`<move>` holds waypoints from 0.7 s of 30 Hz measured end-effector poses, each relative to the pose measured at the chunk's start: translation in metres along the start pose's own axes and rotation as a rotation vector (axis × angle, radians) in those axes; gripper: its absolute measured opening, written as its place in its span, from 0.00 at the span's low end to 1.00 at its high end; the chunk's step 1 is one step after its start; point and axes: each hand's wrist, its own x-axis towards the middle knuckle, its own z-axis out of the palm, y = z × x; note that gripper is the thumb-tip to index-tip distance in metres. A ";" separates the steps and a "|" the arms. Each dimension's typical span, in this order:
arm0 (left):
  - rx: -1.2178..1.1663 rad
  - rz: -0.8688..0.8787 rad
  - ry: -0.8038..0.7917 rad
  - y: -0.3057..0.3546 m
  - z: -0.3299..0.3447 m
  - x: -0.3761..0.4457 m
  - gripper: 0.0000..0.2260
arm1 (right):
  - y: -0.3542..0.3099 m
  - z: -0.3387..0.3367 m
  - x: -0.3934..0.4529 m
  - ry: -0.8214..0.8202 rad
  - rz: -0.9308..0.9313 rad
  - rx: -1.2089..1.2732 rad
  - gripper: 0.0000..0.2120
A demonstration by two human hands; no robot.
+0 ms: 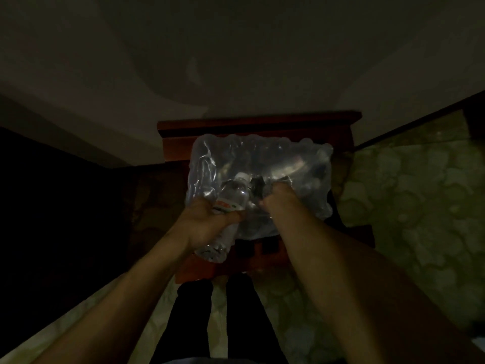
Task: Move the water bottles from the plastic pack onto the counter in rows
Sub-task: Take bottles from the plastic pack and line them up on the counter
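The scene is dim. A clear plastic pack [262, 158] of water bottles lies on a small reddish wooden cabinet [257, 124]. My left hand [207, 224] is closed around a clear water bottle [231, 198] with a white cap and a red-and-white label, tilted over the pack's near left edge. My right hand [275, 198] reaches into a torn opening in the top of the pack with its fingers curled; whether they hold a bottle or the wrap is hidden. Other bottles inside the wrap show only as vague shapes.
The cabinet stands against a pale wall [236, 61]. Patterned greenish floor [406, 193] spreads to the right and below. A dark area [52, 193] fills the left. My legs in dark trousers [217, 311] stand at the cabinet's front.
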 end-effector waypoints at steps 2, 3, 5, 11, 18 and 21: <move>-0.007 -0.003 0.004 0.000 0.003 0.000 0.18 | -0.010 0.001 -0.009 -0.017 0.021 0.082 0.16; -0.017 -0.004 0.006 -0.001 0.004 -0.001 0.17 | -0.020 0.004 -0.018 -0.005 0.071 0.066 0.15; -0.020 -0.001 -0.003 -0.004 0.005 -0.001 0.15 | -0.028 0.007 -0.025 0.030 0.188 0.239 0.15; -0.086 -0.019 0.093 -0.012 0.001 -0.008 0.11 | -0.022 -0.008 -0.059 -0.164 0.365 1.206 0.21; -0.199 0.006 0.062 -0.003 -0.002 -0.025 0.13 | -0.019 -0.045 -0.112 -0.342 0.334 1.100 0.11; -0.234 0.041 0.067 0.001 -0.001 -0.035 0.22 | -0.019 -0.049 -0.131 -0.389 0.327 1.023 0.15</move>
